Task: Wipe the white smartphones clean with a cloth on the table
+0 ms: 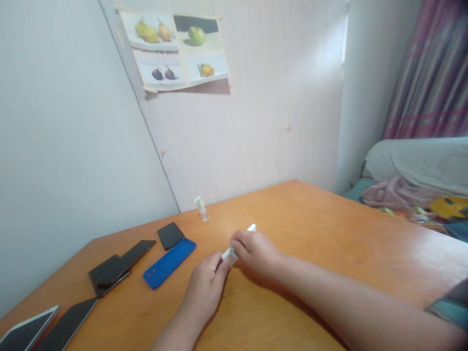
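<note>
Over the tabletop, in the middle of the head view, my two hands hold a slim white flat object point(252, 227), phone-like in outline. My left hand point(208, 280) is closed on its near end, thumb along the edge. My right hand point(256, 248) is closed over its middle with curled fingers, and the far white tip shows beyond the knuckles. A pale greyish patch shows between the hands; I cannot tell whether it belongs to the object or is a separate piece. Most of the object is hidden by my fingers. A blue phone case point(170, 263) lies left of my left hand.
A small clear pump bottle point(202, 210) stands near the back edge of the wooden table point(329, 239). A black flat device point(170, 235) lies beside the blue case. Several dark phones or tablets point(73, 321) lie at the left, some overlapping. A wall rises behind the table.
</note>
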`<state>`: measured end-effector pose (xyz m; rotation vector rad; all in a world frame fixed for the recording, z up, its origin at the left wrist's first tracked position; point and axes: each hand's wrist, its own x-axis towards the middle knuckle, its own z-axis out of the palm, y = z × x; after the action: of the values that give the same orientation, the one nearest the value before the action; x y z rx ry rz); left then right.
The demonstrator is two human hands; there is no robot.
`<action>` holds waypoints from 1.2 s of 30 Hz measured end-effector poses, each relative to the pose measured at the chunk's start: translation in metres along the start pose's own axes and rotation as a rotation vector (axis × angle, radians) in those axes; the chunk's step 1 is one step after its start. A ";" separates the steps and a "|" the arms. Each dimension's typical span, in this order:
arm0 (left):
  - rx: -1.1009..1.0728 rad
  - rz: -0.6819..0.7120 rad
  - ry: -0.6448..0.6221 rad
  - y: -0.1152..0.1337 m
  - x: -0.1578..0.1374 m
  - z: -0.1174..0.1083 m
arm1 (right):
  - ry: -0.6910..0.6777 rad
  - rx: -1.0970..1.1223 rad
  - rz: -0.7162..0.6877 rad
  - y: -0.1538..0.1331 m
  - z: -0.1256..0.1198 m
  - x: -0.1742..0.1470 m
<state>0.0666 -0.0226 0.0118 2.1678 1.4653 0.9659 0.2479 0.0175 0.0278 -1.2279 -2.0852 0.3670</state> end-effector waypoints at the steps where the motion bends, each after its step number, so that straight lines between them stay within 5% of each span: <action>1: -0.019 0.015 -0.004 -0.001 0.000 0.000 | -0.041 0.013 -0.073 -0.008 0.004 -0.004; 4: -0.042 0.038 -0.013 -0.002 -0.001 0.000 | -0.079 -0.006 -0.130 -0.013 0.004 -0.006; 10: 0.038 -0.016 -0.009 0.001 0.001 0.000 | 0.068 -0.095 0.216 0.036 -0.025 0.021; 13: 0.026 -0.016 -0.009 0.001 0.002 0.001 | 0.104 -0.137 0.278 0.046 -0.030 0.025; 22: -0.095 0.023 0.001 -0.001 0.000 0.001 | -0.067 -0.035 -0.125 -0.010 0.000 -0.006; 30: -0.098 -0.091 0.025 -0.004 0.005 -0.002 | 0.161 0.330 0.276 0.049 -0.012 0.032; 36: -0.252 -0.226 0.061 -0.020 0.006 0.003 | 0.040 0.497 0.347 0.053 -0.005 0.035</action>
<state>0.0565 -0.0086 -0.0012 1.7688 1.4877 1.0779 0.2749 0.0738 0.0171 -1.2633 -1.6024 0.9461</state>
